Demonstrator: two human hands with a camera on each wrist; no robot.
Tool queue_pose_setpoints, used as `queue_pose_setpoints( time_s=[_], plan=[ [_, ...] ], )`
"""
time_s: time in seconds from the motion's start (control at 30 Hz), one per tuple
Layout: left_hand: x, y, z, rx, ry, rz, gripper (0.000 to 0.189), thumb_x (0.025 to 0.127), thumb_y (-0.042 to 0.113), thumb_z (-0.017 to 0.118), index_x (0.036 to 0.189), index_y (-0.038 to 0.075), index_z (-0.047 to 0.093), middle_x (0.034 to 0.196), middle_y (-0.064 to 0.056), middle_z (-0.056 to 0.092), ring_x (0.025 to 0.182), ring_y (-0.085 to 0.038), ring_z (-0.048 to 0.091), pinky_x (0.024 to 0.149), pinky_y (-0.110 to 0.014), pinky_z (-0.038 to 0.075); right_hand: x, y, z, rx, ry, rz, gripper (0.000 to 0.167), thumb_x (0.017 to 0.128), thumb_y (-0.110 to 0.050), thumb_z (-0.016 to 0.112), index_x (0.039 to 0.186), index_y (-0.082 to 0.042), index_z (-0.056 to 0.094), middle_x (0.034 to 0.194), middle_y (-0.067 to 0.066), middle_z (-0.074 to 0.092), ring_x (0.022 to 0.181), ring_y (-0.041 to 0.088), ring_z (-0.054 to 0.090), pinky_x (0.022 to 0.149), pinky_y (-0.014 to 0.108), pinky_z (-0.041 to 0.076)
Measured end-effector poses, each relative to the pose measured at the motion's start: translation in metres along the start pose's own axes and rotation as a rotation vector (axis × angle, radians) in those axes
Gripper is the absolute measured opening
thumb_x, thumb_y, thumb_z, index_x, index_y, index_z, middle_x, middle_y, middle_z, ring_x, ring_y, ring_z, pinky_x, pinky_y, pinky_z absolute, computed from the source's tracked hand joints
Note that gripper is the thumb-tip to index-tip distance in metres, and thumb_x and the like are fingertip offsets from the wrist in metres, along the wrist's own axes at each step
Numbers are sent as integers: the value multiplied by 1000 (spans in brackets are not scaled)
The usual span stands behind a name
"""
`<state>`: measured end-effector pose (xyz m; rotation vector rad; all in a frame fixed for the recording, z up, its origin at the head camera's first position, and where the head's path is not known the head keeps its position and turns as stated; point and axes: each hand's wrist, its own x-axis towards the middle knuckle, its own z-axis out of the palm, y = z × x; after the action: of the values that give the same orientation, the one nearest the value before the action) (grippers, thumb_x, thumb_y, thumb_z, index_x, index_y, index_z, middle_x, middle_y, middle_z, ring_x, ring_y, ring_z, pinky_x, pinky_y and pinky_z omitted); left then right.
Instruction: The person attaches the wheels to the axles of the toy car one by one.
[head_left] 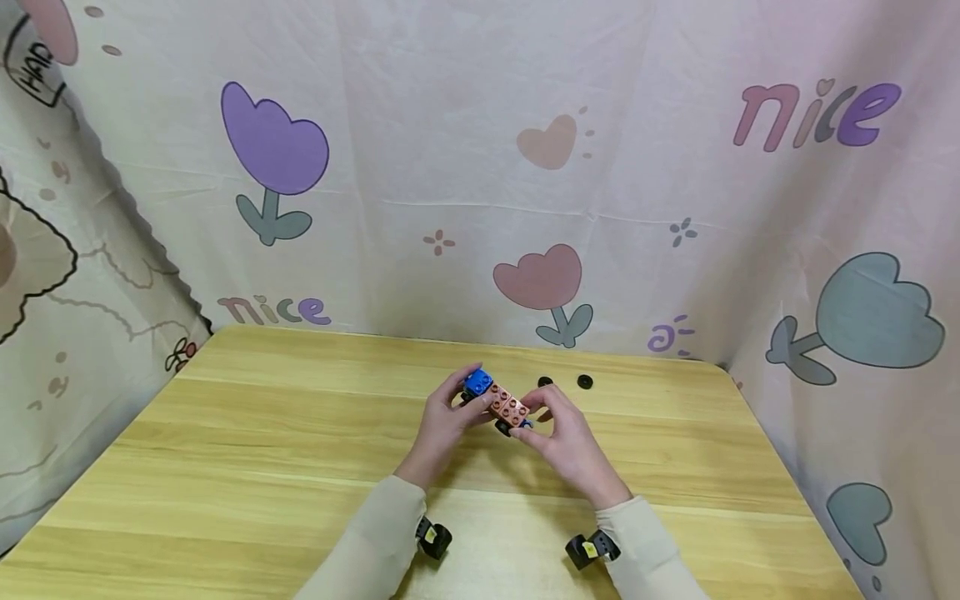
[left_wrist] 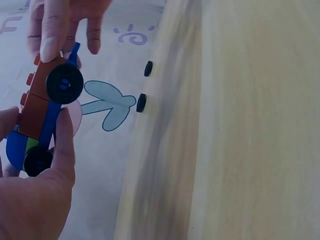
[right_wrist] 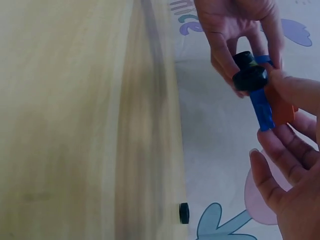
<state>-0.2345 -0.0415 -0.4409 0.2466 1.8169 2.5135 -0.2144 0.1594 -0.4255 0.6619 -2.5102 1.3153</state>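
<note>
A toy brick car [head_left: 507, 406] is held tilted above the table between both hands. It has orange studded bricks [left_wrist: 34, 116], a blue base [right_wrist: 262, 110], a blue brick [head_left: 477, 382] at one end and a bit of green [left_wrist: 32, 143]. Black wheels [left_wrist: 64, 84] sit along the side seen in the left wrist view. My left hand [head_left: 442, 425] grips the blue-brick end between thumb and fingers. At the opposite end, my right hand [head_left: 567, 437] pinches the orange brick and base with thumb and fingers. The fingers hide part of the far side.
Two loose black wheels [head_left: 585, 382] lie near the table's back edge, one partly behind the right hand. The wooden table [head_left: 247, 467] meets a printed cloth [head_left: 420, 150] at the back and sides. Each wrist carries a small black camera [head_left: 433, 538].
</note>
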Motion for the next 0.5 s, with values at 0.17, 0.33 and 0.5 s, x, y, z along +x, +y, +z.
queue_pose_setpoints(
  time_s=[0.17, 0.33, 0.5],
  plan=[
    [0, 0, -1, -16, -28, 28, 54, 91, -4, 66, 141, 10, 52, 133, -23, 45, 106, -37, 61, 85, -41, 54, -1, 1, 1, 42, -9, 25, 29, 85, -19, 79, 108, -18, 60, 103, -8, 57, 98, 15, 58, 84, 43, 51],
    [-1, 0, -3, -31, -45, 26, 54, 91, -5, 65, 141, 8, 50, 135, -22, 45, 107, -35, 61, 86, -42, 54, -1, 3, 2, 110, -19, 107, 29, 90, -23, 74, 114, -12, 61, 106, -3, 59, 97, 18, 58, 80, 43, 51],
    [-3, 2, -4, -56, -47, 16, 56, 90, -10, 62, 141, 3, 42, 134, -23, 46, 106, -31, 61, 86, -42, 54, 0, 3, 2, 181, -123, 206, 37, 94, -25, 69, 122, -3, 62, 105, 2, 62, 98, 17, 58, 83, 35, 51]
  ],
)
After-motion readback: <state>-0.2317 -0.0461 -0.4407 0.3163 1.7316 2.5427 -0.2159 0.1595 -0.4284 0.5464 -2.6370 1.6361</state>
